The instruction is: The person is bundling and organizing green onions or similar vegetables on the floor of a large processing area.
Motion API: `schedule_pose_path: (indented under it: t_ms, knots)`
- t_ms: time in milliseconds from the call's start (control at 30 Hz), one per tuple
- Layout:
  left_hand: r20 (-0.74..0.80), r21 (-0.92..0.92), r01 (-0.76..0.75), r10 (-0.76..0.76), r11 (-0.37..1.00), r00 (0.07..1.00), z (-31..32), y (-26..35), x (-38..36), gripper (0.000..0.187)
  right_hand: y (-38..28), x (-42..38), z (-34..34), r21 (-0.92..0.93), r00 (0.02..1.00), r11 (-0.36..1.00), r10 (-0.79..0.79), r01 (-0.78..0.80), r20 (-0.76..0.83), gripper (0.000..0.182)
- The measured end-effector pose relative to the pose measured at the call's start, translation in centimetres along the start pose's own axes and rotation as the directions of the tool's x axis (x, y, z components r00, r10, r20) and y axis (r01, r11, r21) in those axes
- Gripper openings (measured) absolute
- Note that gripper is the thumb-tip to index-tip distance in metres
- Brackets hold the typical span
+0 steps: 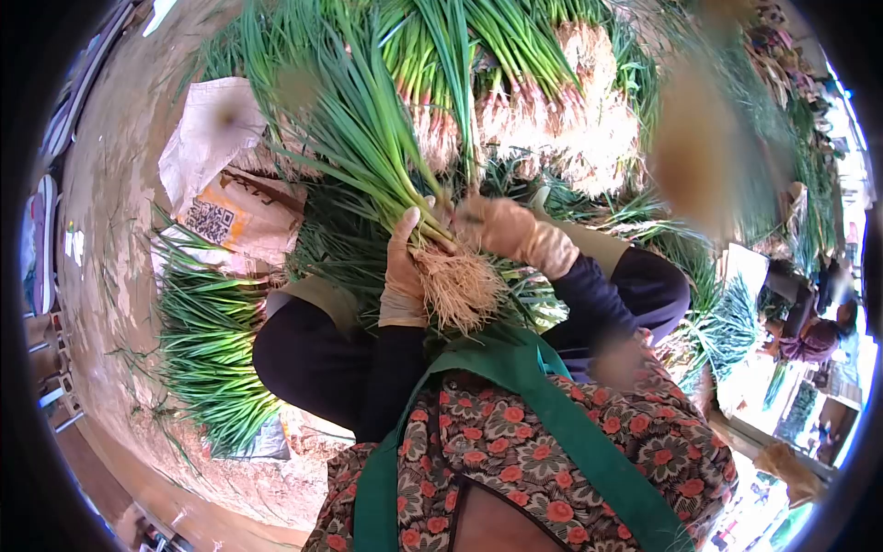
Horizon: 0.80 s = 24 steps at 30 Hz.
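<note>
In the head view my left hand (403,276), in a pale rubber glove, is wrapped round a bunch of spring onions (395,184). Their green leaves fan out up and to the left, and the tan roots (463,283) hang over my lap. My right hand (506,230), gloved too, is at the right of the bunch's stems, just above the roots. Its fingers are curled in and blurred by motion; I cannot tell what they pinch. A thin stalk (472,156) runs down to the top of that hand.
Bundled spring onions (524,101) lie in front, roots towards me. Another pile (216,354) lies at my left, beside a printed sack (248,216). Loose greens surround my crossed legs. At the far right a person (809,336) sits among more greens.
</note>
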<state>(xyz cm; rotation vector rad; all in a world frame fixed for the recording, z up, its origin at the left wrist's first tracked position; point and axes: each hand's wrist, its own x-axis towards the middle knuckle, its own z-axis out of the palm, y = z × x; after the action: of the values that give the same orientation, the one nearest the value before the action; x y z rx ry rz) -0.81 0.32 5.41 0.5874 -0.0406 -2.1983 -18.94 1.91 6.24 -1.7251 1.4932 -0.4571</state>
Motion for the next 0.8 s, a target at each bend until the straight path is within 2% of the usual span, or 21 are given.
schedule_pose_path:
  t_ms: [33, 67, 100, 167, 200, 267, 300, 367, 400, 433, 467, 500, 533, 567, 633, 667, 700, 767, 800]
  knots:
    - [-0.01, 0.014, 0.014, -0.014, 1.0, 1.0, 0.5, -0.3, -0.1, 0.05, 1.7, -1.2, 1.2, -0.01, 0.989, 0.99, -0.137, 0.137, 0.064, 0.028]
    - [0.003, -0.077, 0.071, -0.071, 0.994, 0.997, -0.2, -0.7, 0.3, 0.045, 4.1, -1.7, 2.3, 0.123, 0.971, 0.965, -0.238, 0.233, 0.025, 0.028]
    - [0.009, -0.045, 0.079, -0.079, 0.996, 0.997, -1.0, -0.8, 0.8, 0.042, 4.2, -1.5, 1.7, 0.291, 0.993, 0.951, -0.114, 0.107, 0.008, 0.028]
    - [0.021, 0.024, 0.083, -0.084, 0.996, 0.996, -2.0, -0.8, 1.5, 0.036, 4.0, 0.5, 0.1, 0.599, 0.992, 0.791, 0.122, -0.12, 0.037, 0.026]
    - [-0.007, 0.101, 0.07, -0.069, 0.992, 0.998, -1.6, -0.9, 1.3, 0.034, 2.4, 2.1, -0.2, 0.682, 0.975, 0.726, 0.206, -0.093, -0.086, 0.027]
    - [-0.056, 0.258, 0.052, -0.038, 0.965, 0.998, -0.7, -0.8, 0.8, 0.031, 0.7, 4.5, 0.0, 0.723, 0.969, 0.673, 0.248, -0.155, -0.022, 0.026]
    - [-0.067, 0.276, 0.064, -0.047, 0.959, 0.997, -0.9, -0.8, 0.8, 0.031, 0.2, 5.3, 0.2, 0.74, 0.963, 0.645, 0.269, -0.189, 0.011, 0.026]
    - [-0.084, 0.29, 0.07, -0.047, 0.954, 0.995, -2.0, -0.4, 0.9, 0.03, 0.5, 6.0, 1.9, 0.821, 0.906, 0.513, 0.423, -0.249, 0.011, 0.025]
    - [-0.089, 0.291, 0.064, -0.04, 0.955, 0.995, -2.4, -0.3, 0.9, 0.029, 2.0, 6.4, 3.3, 0.852, 0.899, 0.469, 0.437, -0.234, 0.007, 0.024]
    - [-0.006, 0.206, 0.048, -0.048, 0.977, 0.999, -2.4, -0.6, 0.9, 0.029, 4.8, 6.9, 6.4, 0.739, 0.905, 0.665, 0.376, -0.111, -0.202, 0.021]
    - [0.079, 0.117, 0.041, -0.05, 0.992, 0.996, -2.1, -0.9, 1.0, 0.029, 5.9, 6.1, 7.4, 0.521, 0.928, 0.845, 0.279, -0.116, -0.246, 0.021]
    - [0.163, 0.027, 0.041, -0.045, 0.999, 0.986, -1.7, -1.3, 0.9, 0.029, 7.5, 4.9, 8.2, 0.263, 0.95, 0.959, 0.175, -0.105, -0.26, 0.021]
    - [0.182, -0.046, 0.047, -0.038, 0.998, 0.983, -1.1, -1.5, 0.4, 0.031, 9.2, 4.1, 8.5, -0.009, 0.981, 0.985, 0.173, -0.175, -0.091, 0.023]
    - [0.227, -0.051, 0.011, 0.001, 0.999, 0.974, -0.7, -1.5, 0.5, 0.034, 10.7, 3.4, 8.7, -0.008, 0.983, 0.983, 0.181, -0.181, -0.004, 0.024]
    - [0.247, -0.15, 0.113, -0.074, 0.982, 0.966, 0.9, -0.9, -0.3, 0.034, 12.6, 2.6, 8.9, -0.01, 0.967, 0.983, 0.183, -0.184, 0.18, 0.025]
    - [0.263, -0.179, 0.154, -0.104, 0.972, 0.959, 1.0, -0.8, -0.4, 0.035, 10.5, 2.2, 7.4, 0.058, 0.941, 0.945, 0.326, -0.322, -0.092, 0.03]
    - [0.293, -0.165, 0.175, -0.121, 0.971, 0.948, 0.0, -0.7, 0.4, 0.035, 7.6, 1.8, 5.6, 0.163, 0.819, 0.89, 0.456, -0.426, -0.347, 0.035]
    - [0.318, -0.13, 0.225, -0.174, 0.966, 0.932, -0.5, -0.6, 0.7, 0.041, 7.3, 3.5, 3.7, 0.023, 0.751, 0.836, 0.504, -0.548, -0.427, 0.043]
    - [0.33, -0.112, 0.249, -0.2, 0.962, 0.922, -0.7, -0.6, 0.9, 0.044, 8.1, 4.8, 3.1, 0.032, 0.813, 0.839, 0.535, -0.543, -0.231, 0.049]
